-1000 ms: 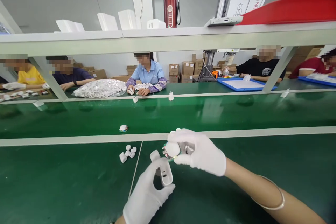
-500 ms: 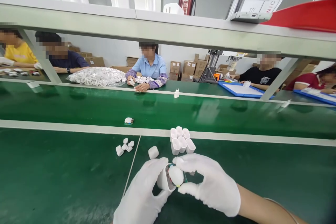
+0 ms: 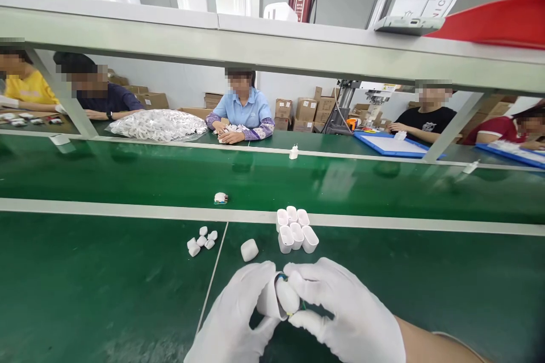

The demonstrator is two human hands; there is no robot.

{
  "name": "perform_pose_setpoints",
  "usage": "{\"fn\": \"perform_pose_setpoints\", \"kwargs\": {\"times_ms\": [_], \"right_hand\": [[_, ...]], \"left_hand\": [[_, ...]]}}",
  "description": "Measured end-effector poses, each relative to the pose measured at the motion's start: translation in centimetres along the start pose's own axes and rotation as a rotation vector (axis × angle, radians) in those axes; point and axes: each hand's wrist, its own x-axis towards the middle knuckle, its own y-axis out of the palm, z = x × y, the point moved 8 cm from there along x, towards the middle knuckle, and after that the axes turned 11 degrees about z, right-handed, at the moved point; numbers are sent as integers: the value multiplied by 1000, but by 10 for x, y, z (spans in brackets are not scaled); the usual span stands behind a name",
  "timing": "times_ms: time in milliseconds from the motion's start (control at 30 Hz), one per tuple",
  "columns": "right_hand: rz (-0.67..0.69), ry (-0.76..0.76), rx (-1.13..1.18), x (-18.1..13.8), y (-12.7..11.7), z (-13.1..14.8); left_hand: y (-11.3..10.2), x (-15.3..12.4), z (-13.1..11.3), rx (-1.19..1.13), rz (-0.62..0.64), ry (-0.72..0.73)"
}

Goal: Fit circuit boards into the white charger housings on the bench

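Observation:
My left hand [image 3: 236,315], in a white glove, is closed around a white plastic charger housing [image 3: 267,302] tilted with its open end to the right. Gloved in white too, my right hand [image 3: 353,309] pinches a circuit board with a rounded white part [image 3: 288,296] between thumb and fingers. The board's left edge sits in the mouth of the housing; its green edge shows beside my fingertips. How deep it reaches inside is hidden. Just beyond my hands lies a single white housing [image 3: 249,250], and to its right stands a cluster of open white housings [image 3: 297,232].
Several small white pieces [image 3: 202,241] lie left of the seam. Across the green conveyor belt [image 3: 128,173] are another circuit board [image 3: 221,198] and a white plug [image 3: 293,152]. An overhead shelf [image 3: 255,48] spans the view. Co-workers sit opposite, near a bag of white parts [image 3: 159,125].
The circuit board and white plugs on the belt have shifted right. My hands sit slightly lower in view, still holding the housing and board. The co-worker opposite has moved their hands.

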Motion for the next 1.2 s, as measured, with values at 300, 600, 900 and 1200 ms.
{"fn": "perform_pose_setpoints", "kwargs": {"times_ms": [300, 600, 900, 1200], "right_hand": [[154, 157, -118, 2, 22, -8], [53, 7, -37, 2, 35, -11], [-23, 293, 602, 6, 37, -49], [34, 217, 488, 6, 33, -42]], "left_hand": [[-16, 6, -4, -62, -51, -59], [-18, 16, -13, -186, 14, -32], [25, 11, -3, -299, 163, 13], [19, 15, -16, -187, 308, -103]]}}
